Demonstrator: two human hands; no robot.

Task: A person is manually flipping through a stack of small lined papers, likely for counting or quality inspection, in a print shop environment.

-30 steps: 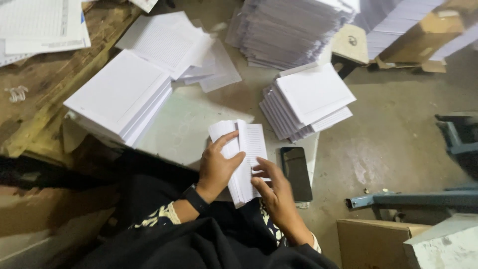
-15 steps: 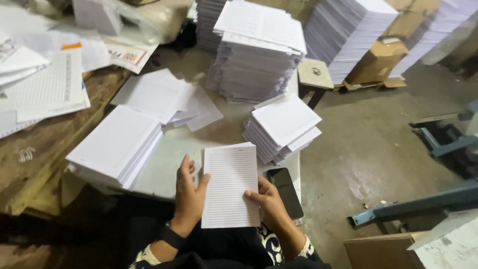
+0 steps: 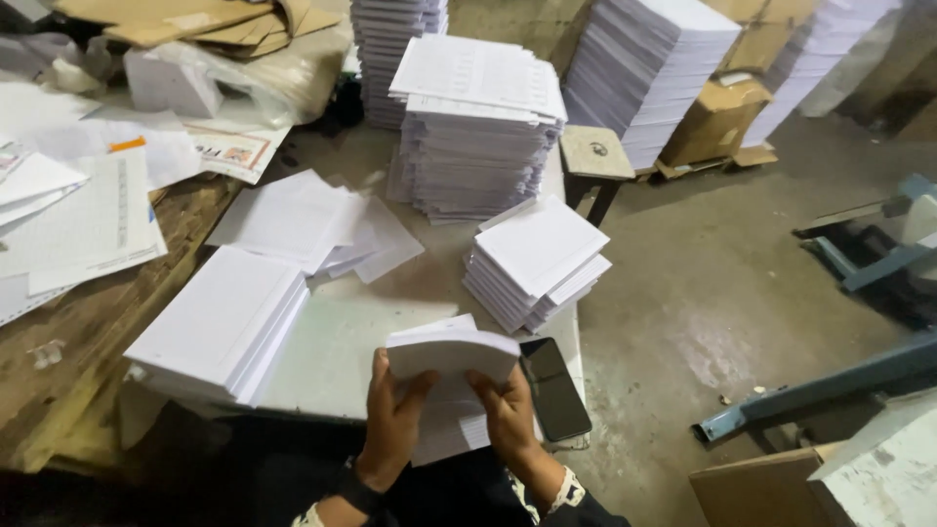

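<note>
My left hand [image 3: 392, 418] and my right hand [image 3: 506, 410] both grip one bundle of white printed sheets [image 3: 451, 351], bent over at its top so the fold faces away from me. The bundle's lower part hangs down between my wrists. It sits over the near edge of the pale worktable [image 3: 337, 346]. A black phone [image 3: 554, 386] lies flat on the table just right of my right hand. A low stack of folded white sheets [image 3: 536, 260] stands beyond the phone.
A thick white sheet stack [image 3: 223, 322] lies at the left, loose sheets [image 3: 303, 222] behind it. Tall stacks [image 3: 480, 122] stand at the back, a small stool [image 3: 595, 156] to their right, more stacks [image 3: 649, 68] and cardboard boxes [image 3: 715, 115] on the concrete floor. A blue metal frame [image 3: 830, 385] lies at the right.
The sheets lay flat between my hands half a second ago; now their top is bent over into a fold. The view has tilted up, showing more of the back stacks.
</note>
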